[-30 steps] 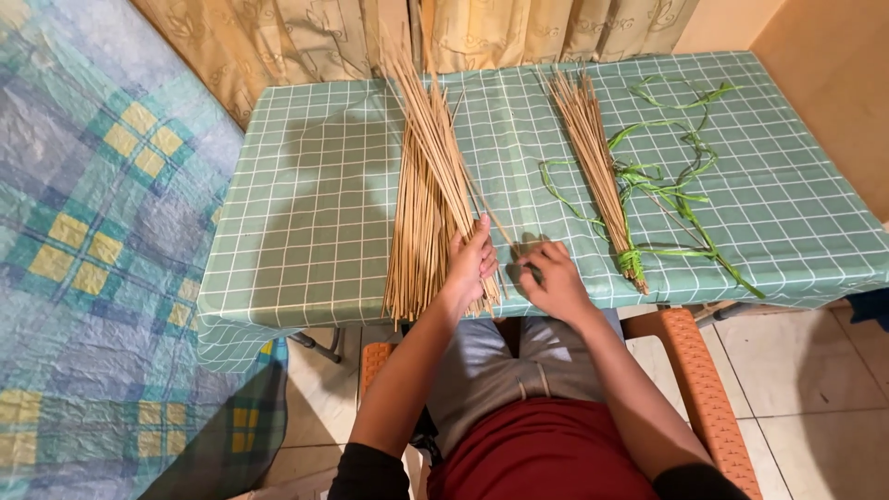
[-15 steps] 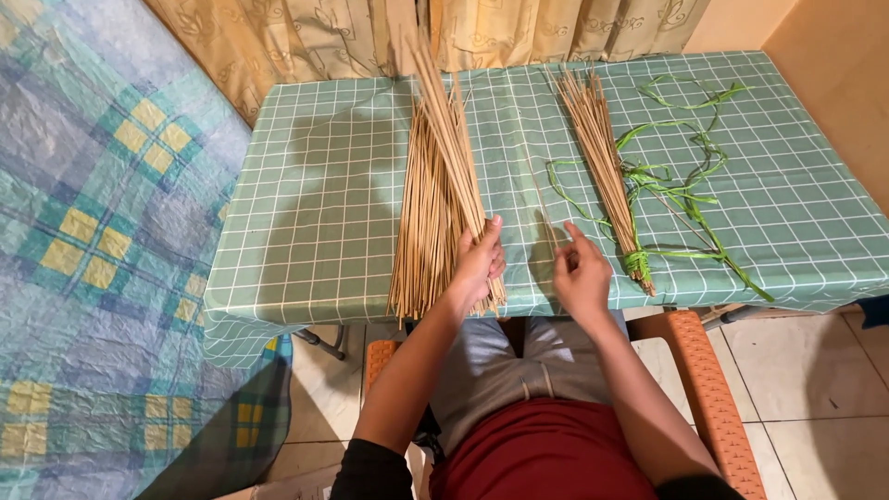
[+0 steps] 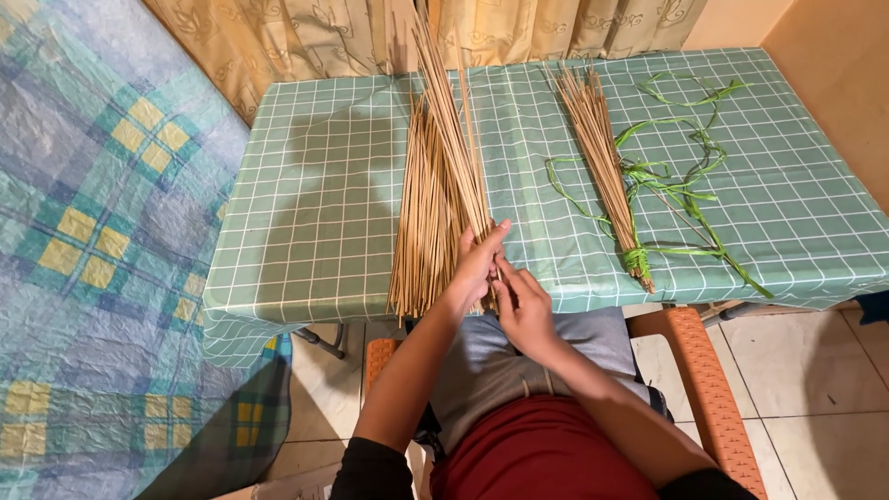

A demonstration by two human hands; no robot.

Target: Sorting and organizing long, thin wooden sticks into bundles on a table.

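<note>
Near the front edge of the table [image 3: 315,185], the left hand [image 3: 475,268] grips a slanted handful of thin, pale, straw-coloured sticks [image 3: 454,157], fingers curled around their lower part where they cross the larger loose pile [image 3: 421,222]. The right hand [image 3: 523,310] has just come in: half a second ago it hovered apart, out to the right with fingers spread, and now it presses against the left hand at the butt ends of the held sticks. That suggests a freshly picked stick being added to the handful, or the ends being squared up. Its fingers seem closed together on the stick ends, though the left hand partly hides them, so the exact grip is hard to tell.

The sticks are long, stiff, slender and dry-looking, fanning out towards the curtain [image 3: 306,37]. To the right, well apart, lies a finished bundle [image 3: 607,167] of the same sticks, bound at its narrow end with bright green strip. Loose loops of that flat, ribbon-like green strip [image 3: 685,176] sprawl beside it. A smooth teal tablecloth with a white grid covers the table
</note>
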